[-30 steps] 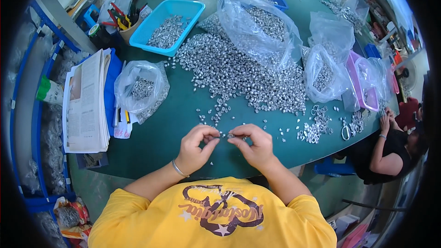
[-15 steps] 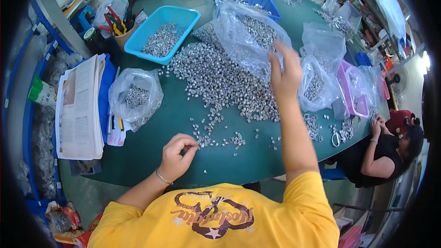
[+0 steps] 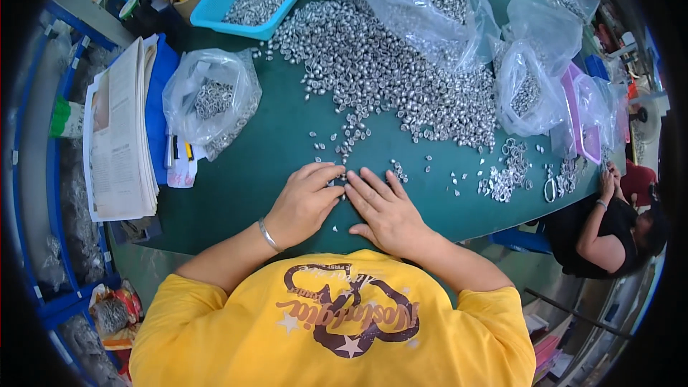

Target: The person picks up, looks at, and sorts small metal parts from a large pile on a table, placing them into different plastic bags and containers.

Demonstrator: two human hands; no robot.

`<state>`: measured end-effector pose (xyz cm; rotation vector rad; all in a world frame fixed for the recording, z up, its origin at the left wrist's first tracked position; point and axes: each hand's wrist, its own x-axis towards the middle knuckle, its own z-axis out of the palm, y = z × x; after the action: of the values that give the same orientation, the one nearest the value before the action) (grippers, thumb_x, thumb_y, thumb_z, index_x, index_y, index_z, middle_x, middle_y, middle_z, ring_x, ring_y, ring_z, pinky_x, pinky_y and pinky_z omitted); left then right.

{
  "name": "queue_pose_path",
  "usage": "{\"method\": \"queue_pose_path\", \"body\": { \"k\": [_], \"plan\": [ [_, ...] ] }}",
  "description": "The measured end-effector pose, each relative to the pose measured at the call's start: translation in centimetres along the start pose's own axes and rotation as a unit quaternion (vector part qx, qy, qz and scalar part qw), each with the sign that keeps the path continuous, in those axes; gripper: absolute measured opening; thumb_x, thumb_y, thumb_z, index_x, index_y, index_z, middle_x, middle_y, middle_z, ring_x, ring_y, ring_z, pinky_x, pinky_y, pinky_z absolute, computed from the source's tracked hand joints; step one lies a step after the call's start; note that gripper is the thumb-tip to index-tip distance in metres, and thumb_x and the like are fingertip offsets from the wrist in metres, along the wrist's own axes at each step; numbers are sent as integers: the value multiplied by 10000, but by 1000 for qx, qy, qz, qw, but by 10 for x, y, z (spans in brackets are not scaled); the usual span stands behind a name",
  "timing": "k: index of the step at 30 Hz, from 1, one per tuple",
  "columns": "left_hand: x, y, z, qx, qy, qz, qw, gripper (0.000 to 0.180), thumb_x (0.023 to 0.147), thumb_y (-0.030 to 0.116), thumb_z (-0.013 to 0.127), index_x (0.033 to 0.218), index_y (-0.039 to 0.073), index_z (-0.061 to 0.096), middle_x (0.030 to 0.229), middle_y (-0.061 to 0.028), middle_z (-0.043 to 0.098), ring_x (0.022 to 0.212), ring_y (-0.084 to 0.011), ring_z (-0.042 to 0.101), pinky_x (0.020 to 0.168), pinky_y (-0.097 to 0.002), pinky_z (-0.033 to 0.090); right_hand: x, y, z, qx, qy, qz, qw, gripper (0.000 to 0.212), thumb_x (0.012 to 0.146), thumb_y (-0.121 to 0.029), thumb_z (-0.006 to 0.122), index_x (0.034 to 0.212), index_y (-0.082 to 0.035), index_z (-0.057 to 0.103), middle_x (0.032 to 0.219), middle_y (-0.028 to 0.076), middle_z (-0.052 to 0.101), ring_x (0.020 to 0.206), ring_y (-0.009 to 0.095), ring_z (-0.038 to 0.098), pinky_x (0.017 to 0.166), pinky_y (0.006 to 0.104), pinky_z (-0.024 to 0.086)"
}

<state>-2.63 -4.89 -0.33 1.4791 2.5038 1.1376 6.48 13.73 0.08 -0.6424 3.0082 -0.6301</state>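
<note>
My right hand lies flat on the green table, fingers stretched out and slightly apart. Close beside it, my left hand is bent, with its fingertips drawn together; whatever it may hold is hidden. A few small silver metal pieces show between the two hands, at the fingertips. Beyond them spreads a large heap of the same small rounded metal pieces. A clear plastic bag of metal pieces rests on the back of the heap.
A turquoise tray of metal parts stands at the back left. Nearer are a clear bag of parts and a stack of papers. To the right lie more bags, loose rings and a pink basket. A person sits at the right.
My right hand has come back from the plastic bag and now lies flat beside my left hand. The view has tilted down, so the table contents sit higher.
</note>
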Motion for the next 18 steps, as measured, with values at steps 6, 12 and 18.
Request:
{"method": "queue_pose_path", "body": {
  "k": [6,12,18],
  "plan": [
    [-4,-5,-1,-58,26,-5,998,153,678,-14,656,823,29,631,923,-103,596,869,-274,556,776,-350,440,5,22,-6,89,190,-2,978,280,705,-44,656,975,-5,593,1058,140,573,975,304,554,886,436,413],
    [35,-22,0,10,117,-33,992,196,681,-13,653,868,27,610,854,-94,563,805,-276,536,724,-344,435,62,45,-1,38,210,-23,977,211,701,-17,589,905,-55,623,844,53,560,793,247,519,683,346,397],
    [37,-26,9,47,67,-38,996,142,675,19,671,798,42,603,816,-81,543,776,-267,521,700,-357,414,53,43,-7,48,159,-3,986,185,707,-40,635,891,-61,637,842,47,566,788,232,522,689,337,391]
  ]
}}
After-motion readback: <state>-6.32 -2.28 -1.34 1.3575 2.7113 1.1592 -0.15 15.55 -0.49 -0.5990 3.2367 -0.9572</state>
